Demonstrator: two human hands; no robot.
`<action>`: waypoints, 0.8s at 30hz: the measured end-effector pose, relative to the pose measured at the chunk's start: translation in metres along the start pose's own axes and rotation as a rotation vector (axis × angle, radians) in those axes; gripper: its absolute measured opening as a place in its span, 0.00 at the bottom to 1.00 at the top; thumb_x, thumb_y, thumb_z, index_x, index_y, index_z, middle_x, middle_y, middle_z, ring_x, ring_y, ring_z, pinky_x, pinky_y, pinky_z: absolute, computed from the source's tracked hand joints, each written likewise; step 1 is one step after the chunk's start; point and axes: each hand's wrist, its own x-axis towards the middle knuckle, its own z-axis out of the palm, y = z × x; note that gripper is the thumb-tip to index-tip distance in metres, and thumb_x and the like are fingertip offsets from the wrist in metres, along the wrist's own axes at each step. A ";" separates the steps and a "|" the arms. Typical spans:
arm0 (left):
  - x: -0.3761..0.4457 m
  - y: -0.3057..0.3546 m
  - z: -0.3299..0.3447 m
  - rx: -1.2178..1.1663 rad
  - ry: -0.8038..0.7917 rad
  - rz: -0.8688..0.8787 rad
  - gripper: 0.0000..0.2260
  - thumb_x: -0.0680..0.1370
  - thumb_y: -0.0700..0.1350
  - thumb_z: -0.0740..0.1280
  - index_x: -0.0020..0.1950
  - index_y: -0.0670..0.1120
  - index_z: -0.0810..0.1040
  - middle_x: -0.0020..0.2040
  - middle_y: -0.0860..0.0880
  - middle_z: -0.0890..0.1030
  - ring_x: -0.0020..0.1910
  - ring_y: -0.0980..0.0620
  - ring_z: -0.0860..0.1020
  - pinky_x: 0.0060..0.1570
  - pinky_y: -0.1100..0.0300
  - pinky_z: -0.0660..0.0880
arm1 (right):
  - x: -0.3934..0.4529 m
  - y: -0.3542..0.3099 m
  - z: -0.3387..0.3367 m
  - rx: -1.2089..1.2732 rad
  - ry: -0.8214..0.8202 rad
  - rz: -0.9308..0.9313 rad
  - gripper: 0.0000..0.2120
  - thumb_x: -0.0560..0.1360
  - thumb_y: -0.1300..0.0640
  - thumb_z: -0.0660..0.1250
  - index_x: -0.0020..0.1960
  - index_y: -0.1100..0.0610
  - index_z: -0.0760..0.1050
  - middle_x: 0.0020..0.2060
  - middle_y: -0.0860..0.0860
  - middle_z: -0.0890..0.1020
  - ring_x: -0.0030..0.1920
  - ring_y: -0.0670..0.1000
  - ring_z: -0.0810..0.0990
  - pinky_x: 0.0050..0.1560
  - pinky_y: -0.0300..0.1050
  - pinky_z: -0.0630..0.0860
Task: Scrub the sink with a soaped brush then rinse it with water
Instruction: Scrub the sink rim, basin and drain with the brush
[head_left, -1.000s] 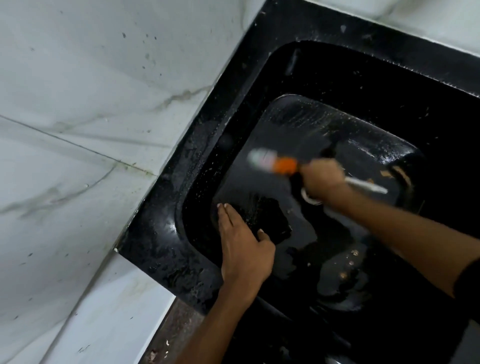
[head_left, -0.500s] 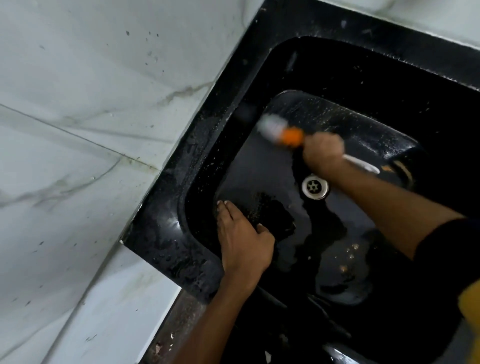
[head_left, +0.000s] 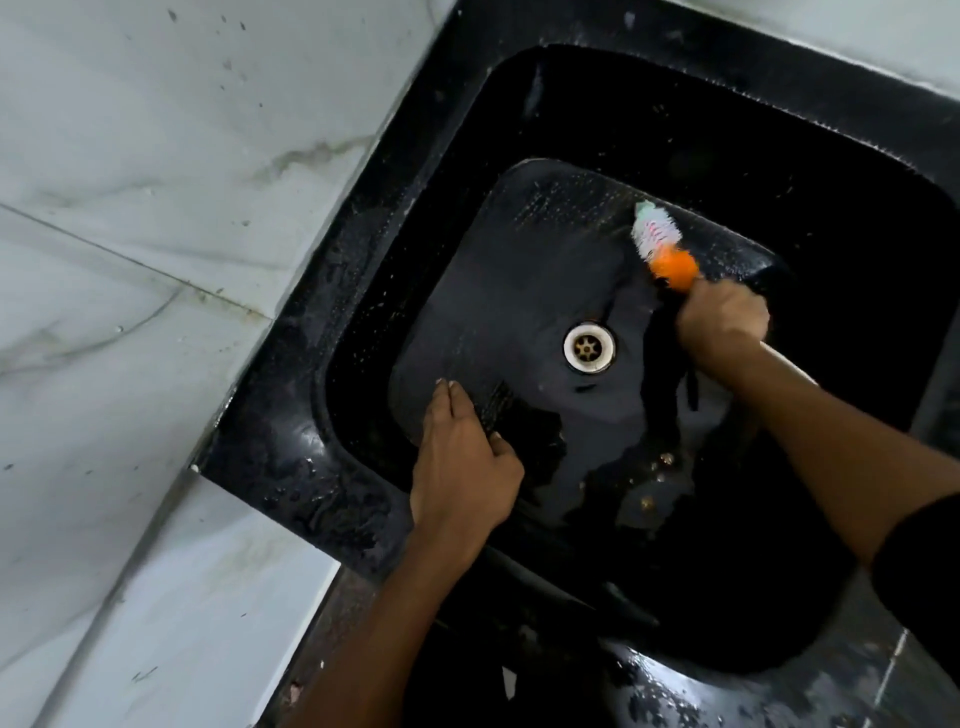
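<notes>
A wet black sink (head_left: 358, 291) fills the middle of the view, with a metal drain (head_left: 588, 347) in its floor. My right hand (head_left: 722, 319) grips the handle of a brush (head_left: 662, 244) with white bristles and an orange collar. The bristles press on the far right part of the sink floor. My left hand (head_left: 462, 467) rests with straight fingers on the near left inner wall of the sink, holding nothing. The brush handle behind my right hand is hidden.
White marble-look tiles (head_left: 156, 208) cover the surface left of the sink and beyond its far rim. Small bits of debris (head_left: 660, 467) lie on the sink floor near the front. A wet dark counter (head_left: 779, 686) runs along the bottom right.
My right hand has swept the brush from the left part of the sink floor to the far right, uncovering the drain. My left hand has stayed on the near wall.
</notes>
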 end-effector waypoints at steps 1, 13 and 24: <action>-0.001 0.001 0.000 0.009 -0.008 0.009 0.32 0.80 0.46 0.60 0.81 0.42 0.50 0.82 0.47 0.50 0.80 0.47 0.54 0.75 0.50 0.62 | -0.008 -0.002 0.002 0.010 0.019 0.000 0.14 0.79 0.60 0.57 0.58 0.59 0.79 0.53 0.59 0.82 0.53 0.60 0.82 0.49 0.49 0.77; -0.006 0.004 0.002 0.201 -0.094 0.149 0.29 0.81 0.47 0.60 0.80 0.40 0.56 0.81 0.45 0.56 0.78 0.45 0.60 0.72 0.51 0.64 | -0.028 0.009 0.019 -0.033 -0.056 -0.080 0.15 0.79 0.58 0.56 0.57 0.57 0.80 0.53 0.57 0.82 0.53 0.59 0.82 0.50 0.49 0.77; -0.010 0.005 0.006 0.291 -0.130 0.240 0.29 0.82 0.46 0.59 0.80 0.39 0.54 0.81 0.44 0.54 0.79 0.46 0.56 0.74 0.52 0.61 | -0.078 -0.024 0.040 0.238 -0.084 -0.076 0.14 0.79 0.58 0.57 0.57 0.59 0.79 0.54 0.59 0.81 0.55 0.61 0.81 0.52 0.50 0.76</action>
